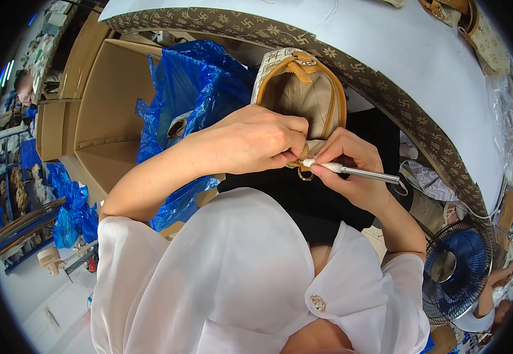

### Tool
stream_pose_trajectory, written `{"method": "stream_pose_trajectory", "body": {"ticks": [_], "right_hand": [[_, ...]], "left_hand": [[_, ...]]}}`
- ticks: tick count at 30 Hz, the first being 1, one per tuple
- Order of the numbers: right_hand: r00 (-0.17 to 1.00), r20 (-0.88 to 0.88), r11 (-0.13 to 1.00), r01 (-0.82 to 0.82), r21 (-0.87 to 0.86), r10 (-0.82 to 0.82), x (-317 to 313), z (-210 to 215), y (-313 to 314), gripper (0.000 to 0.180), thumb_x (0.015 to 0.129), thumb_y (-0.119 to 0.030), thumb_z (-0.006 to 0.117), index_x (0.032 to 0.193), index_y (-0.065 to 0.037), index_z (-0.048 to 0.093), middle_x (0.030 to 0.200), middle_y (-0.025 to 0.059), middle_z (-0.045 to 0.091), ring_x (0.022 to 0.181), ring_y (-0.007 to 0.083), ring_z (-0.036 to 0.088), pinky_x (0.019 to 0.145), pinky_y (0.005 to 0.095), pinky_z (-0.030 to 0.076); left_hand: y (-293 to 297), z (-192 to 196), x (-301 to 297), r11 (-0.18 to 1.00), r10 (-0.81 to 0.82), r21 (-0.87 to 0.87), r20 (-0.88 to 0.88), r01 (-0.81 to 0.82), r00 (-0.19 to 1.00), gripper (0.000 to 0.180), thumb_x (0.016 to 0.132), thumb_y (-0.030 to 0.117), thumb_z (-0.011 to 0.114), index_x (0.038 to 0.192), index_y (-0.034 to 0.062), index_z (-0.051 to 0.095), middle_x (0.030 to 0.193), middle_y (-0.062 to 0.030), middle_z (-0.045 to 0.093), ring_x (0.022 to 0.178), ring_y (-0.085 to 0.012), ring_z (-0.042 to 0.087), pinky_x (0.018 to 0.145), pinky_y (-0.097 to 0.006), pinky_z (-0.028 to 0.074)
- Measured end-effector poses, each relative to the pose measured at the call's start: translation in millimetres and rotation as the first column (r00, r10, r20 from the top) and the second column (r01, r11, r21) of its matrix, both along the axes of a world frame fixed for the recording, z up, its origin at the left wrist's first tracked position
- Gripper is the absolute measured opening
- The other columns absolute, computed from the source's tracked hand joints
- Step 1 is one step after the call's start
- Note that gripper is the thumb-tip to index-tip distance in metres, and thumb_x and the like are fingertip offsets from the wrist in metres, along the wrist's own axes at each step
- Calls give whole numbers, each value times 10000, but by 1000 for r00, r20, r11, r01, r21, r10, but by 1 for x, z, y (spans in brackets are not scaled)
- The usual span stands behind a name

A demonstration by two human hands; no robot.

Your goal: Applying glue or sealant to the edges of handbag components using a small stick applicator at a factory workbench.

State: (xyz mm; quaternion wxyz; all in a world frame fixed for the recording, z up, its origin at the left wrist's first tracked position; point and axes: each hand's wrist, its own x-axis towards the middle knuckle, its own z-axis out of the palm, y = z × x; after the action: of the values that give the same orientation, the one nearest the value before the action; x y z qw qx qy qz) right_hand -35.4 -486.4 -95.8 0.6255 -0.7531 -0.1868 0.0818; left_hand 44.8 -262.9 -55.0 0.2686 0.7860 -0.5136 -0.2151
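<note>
A beige handbag (321,105) with tan trim lies open in front of me, its lining showing and a zip running round its mouth. My left hand (259,137) is closed in a pinch on the near end of the bag, at a tan tab beside a gold-coloured metal ring (305,173). In my right hand (355,177) is a slim silver pen-like tool (370,174), gripped near its white-covered front part. That front part points left and meets the tab by my left fingertips. My fingers hide the exact spot where they touch.
A white-topped table (398,44) with a patterned brown edge curves beyond the bag. On the left stand a blue plastic bag (203,76) and an open cardboard box (112,100). A black fan (457,271) stands at lower right. More bags (489,50) lie at far right.
</note>
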Motion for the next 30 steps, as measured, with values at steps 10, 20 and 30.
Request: {"method": "stream_pose_trajectory", "body": {"ticks": [10,20,30], "right_hand": [[998,34,999,45,29,-46,-2,0,3,130,796,-15,762,820,-36,635,785,5,540,605,65,503,534,223,390],[1000,23,1000,16,-3,-16,0,0,2,138,783,-5,769,839,-22,644,837,54,621,700,100,576,581,217,426],[999,32,1000,13,-16,-12,-1,-2,2,137,790,-8,768,844,-22,642,844,61,627,706,104,590,594,222,444]], "left_hand": [[-1,1,1,1000,-17,9,52,16,999,86,760,42,701,823,61,645,857,-16,589,684,-228,628,565,-343,483],[-1,3,1,1000,10,23,-2,-9,1000,84,813,106,692,801,58,623,835,-44,569,699,-269,621,588,-383,472],[0,-1,1,1000,-1,6,35,1,999,85,762,41,700,823,58,643,863,-17,594,672,-225,626,552,-340,479]]}}
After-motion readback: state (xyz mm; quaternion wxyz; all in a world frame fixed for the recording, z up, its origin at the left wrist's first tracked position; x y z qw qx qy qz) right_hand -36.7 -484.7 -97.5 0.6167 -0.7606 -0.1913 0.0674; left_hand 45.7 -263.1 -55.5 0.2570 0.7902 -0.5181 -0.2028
